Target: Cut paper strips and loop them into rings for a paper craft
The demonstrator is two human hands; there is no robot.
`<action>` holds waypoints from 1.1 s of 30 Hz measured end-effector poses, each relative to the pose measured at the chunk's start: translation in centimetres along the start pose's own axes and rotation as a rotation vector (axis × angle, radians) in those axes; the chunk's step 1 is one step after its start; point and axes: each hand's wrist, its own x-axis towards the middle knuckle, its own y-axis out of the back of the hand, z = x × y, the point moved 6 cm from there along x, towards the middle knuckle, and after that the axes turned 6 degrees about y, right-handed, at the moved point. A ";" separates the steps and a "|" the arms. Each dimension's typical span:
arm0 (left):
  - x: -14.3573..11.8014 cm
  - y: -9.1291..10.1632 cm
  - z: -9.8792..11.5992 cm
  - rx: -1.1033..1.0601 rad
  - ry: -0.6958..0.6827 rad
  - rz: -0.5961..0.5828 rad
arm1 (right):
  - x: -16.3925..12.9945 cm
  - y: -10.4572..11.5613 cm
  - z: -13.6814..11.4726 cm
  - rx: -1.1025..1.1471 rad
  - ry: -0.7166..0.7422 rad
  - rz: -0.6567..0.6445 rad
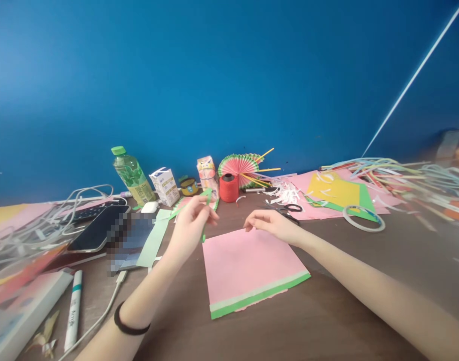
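Pinching green strip (207, 193): left hand (194, 218) | curled near pink sheet (250, 263): right hand (266, 224)

Between left hand (195, 218) and right hand (267, 224), I see a lane open above bare tabletop (229, 219); red spool (228, 188) blocks beyond, scissors (284, 208) crowd the right hand's far side.

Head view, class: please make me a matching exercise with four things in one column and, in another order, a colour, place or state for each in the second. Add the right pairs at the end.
Column one
1. Pink sheet
2. Thread spool
3. Left hand
4. Plastic bottle

Column two
A. Red, in front of the folded fan
B. Green-capped, beside the carton
C. Bordered in green along its near edge
D. Holding a green strip

Right pairs: 1-C, 2-A, 3-D, 4-B
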 end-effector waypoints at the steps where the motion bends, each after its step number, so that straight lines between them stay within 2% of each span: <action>1: -0.4 -0.8 0.1 0.098 -0.030 -0.076 | 0.0 -0.3 -0.2 0.073 -0.002 -0.013; 3: -1.0 -2.1 0.0 0.347 -0.103 -0.153 | -0.2 -0.9 -0.3 0.207 -0.029 -0.028; 7: -1.8 -3.7 -0.2 0.811 -0.296 -0.179 | -0.4 -1.3 -0.4 0.338 -0.098 -0.009; 10: -2.2 -4.6 -0.4 1.007 -0.417 -0.213 | -0.5 -1.2 -0.7 0.315 -0.115 0.029; 14: -2.4 -5.2 -0.9 1.147 -0.482 -0.259 | -0.6 -0.8 -0.7 0.222 -0.105 0.079; 17: -2.4 -5.2 -1.0 1.108 -0.477 -0.270 | -0.5 -0.5 -0.3 0.166 -0.086 0.097; 19: -2.3 -4.9 -1.0 1.022 -0.427 -0.269 | -0.5 -0.3 0.0 0.150 -0.085 0.103; 23: -1.6 -4.0 -1.4 0.723 -0.217 -0.307 | -0.3 0.5 0.6 0.153 -0.076 0.169; 27: -1.1 -3.3 -2.6 0.452 0.058 -0.433 | -0.2 1.4 0.8 0.152 -0.031 0.270; 30: -0.8 -3.0 -3.6 0.388 0.169 -0.530 | -0.4 2.2 0.8 0.146 -0.010 0.371; 33: -0.5 -2.5 -4.5 0.367 0.226 -0.572 | -0.6 3.0 0.7 0.147 -0.016 0.473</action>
